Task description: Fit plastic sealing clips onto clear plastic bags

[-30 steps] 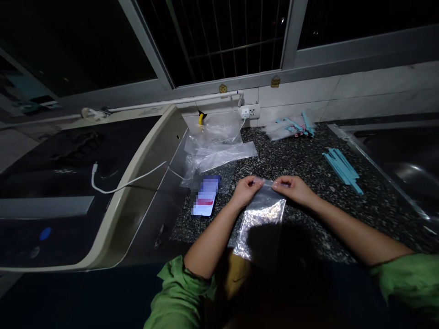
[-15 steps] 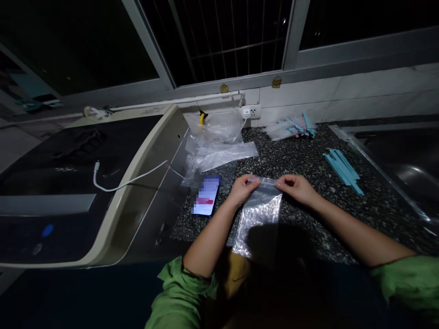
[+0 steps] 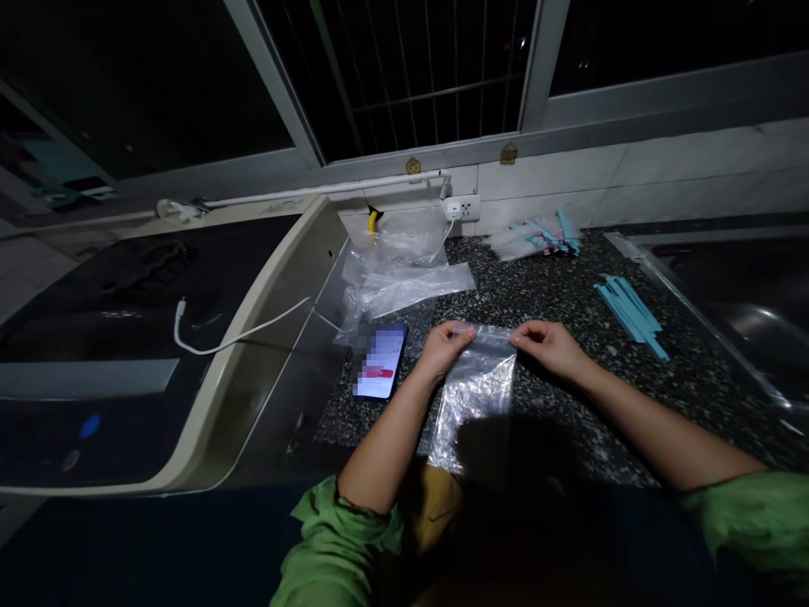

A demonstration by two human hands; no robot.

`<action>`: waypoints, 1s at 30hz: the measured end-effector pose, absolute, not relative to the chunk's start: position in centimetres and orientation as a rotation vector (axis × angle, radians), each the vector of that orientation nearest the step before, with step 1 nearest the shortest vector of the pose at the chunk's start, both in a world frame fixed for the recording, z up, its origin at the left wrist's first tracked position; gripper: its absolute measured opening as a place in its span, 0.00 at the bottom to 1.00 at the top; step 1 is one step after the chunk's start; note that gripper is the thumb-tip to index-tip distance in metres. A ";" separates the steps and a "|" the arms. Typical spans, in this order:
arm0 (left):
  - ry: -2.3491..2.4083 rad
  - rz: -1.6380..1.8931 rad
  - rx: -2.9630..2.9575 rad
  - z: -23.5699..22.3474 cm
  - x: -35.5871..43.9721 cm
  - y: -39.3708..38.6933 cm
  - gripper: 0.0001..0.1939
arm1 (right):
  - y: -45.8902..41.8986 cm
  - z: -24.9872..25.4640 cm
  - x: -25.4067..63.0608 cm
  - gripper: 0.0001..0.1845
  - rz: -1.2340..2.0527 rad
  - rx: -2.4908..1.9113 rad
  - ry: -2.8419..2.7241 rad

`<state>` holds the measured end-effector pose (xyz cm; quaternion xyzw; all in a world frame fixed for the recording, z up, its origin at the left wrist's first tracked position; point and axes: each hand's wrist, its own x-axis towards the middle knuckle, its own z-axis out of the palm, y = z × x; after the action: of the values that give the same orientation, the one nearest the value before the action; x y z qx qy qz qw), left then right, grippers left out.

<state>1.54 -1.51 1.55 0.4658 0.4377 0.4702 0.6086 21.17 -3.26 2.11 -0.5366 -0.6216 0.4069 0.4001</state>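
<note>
A clear plastic zip bag (image 3: 477, 379) hangs flat between my hands over the speckled countertop (image 3: 556, 295), its top edge toward the wall. My left hand (image 3: 443, 347) pinches the top left corner between thumb and fingers. At the opposite top corner, my right hand (image 3: 549, 346) pinches the bag's edge the same way. The bag looks flat, with nothing visible inside; a dark shadow covers its lower right part. Just left of my left hand lies a phone (image 3: 383, 362) with its screen lit.
Light blue strips (image 3: 630, 316) lie in a bundle on the right, beside a metal sink (image 3: 752, 320). Behind them is a clear bag of blue and pink strips (image 3: 537, 234). Crumpled plastic bags (image 3: 410, 287) rest near a wall socket (image 3: 466, 208). A washing machine (image 3: 265, 270) with a white cable (image 3: 253, 335) stands left.
Both hands keep their pinch on the zip bag. The bag's top edge has shifted very slightly left; the right thumb sits nearer its corner. Nothing else has visibly moved.
</note>
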 end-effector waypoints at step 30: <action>0.935 1.053 0.929 1.3 1.2 -1.3 0.13 | -2.0 6.3 35.5 0.20 0.353 -2.809 -1.230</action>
<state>1.22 -1.29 1.34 0.4112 0.4139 0.4664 0.6649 35.53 -1.96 6.28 -0.9097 -0.3984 0.1143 0.0273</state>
